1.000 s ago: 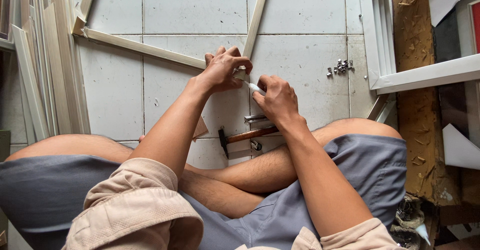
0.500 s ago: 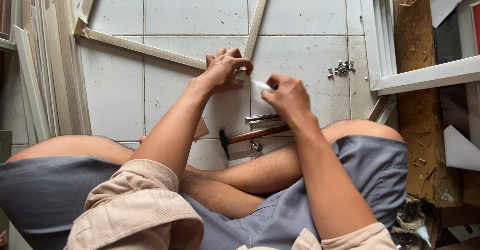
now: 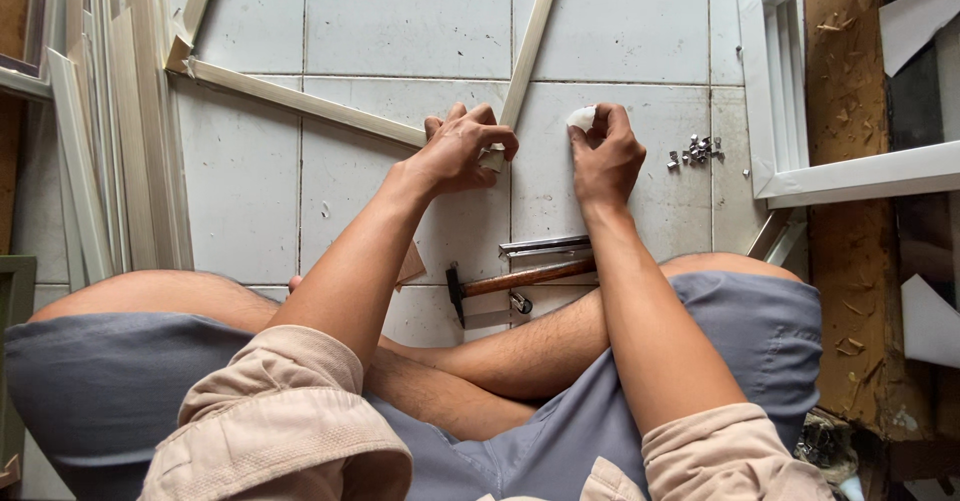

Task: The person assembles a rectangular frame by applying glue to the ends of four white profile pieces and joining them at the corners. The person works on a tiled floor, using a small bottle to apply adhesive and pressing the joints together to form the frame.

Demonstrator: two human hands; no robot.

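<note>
Above the hammer [image 3: 520, 281], left hand [image 3: 462, 149] curled tight on the frame corner [image 3: 492, 158]; right hand [image 3: 603, 157] beside it pinches a small white piece [image 3: 581, 118].

My left hand [image 3: 458, 151] covers the joint where the two moulding strips [image 3: 300, 103] meet, mid-frame. My right hand [image 3: 603, 156] hides most of a small white piece [image 3: 581, 118], maybe a cap. My forearm crosses the hammer [image 3: 510, 282] handle. The metal bits [image 3: 695, 150] at upper right are too small to tell.
</note>
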